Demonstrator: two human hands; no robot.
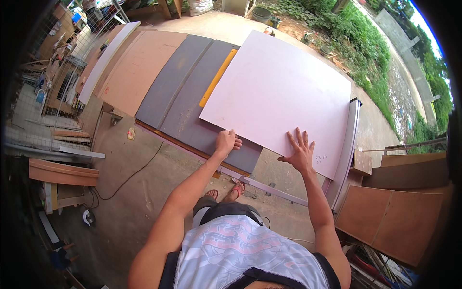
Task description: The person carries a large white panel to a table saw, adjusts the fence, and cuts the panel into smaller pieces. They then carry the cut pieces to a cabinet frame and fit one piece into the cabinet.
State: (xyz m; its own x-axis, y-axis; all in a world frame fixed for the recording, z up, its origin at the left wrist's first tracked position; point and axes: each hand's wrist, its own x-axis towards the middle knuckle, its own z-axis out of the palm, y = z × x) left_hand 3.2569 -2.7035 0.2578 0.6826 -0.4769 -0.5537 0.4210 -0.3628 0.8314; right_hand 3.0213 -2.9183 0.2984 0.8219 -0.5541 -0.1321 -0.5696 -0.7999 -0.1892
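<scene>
A large white panel (288, 96) lies over a grey machine table (187, 86), overhanging its right side. My right hand (301, 150) rests on the panel near its closest edge, open, with fingers spread and pressed flat. Small handwritten marks show on the surface beside it. My left hand (227, 143) is closed at the panel's near left edge, above the grey table. Its curled fingers hide whatever may be inside them. A yellow strip (219, 78) sticks out along the panel's left side. Sawdust is scattered over the grey surface.
A pale rail (269, 188) runs along the table's front, and a metal fence (347, 144) stands along the panel's right edge. Brown boards (390, 216) lean at the right. A cable (139, 173) crosses the floor toward a circular saw (88, 217) at the left.
</scene>
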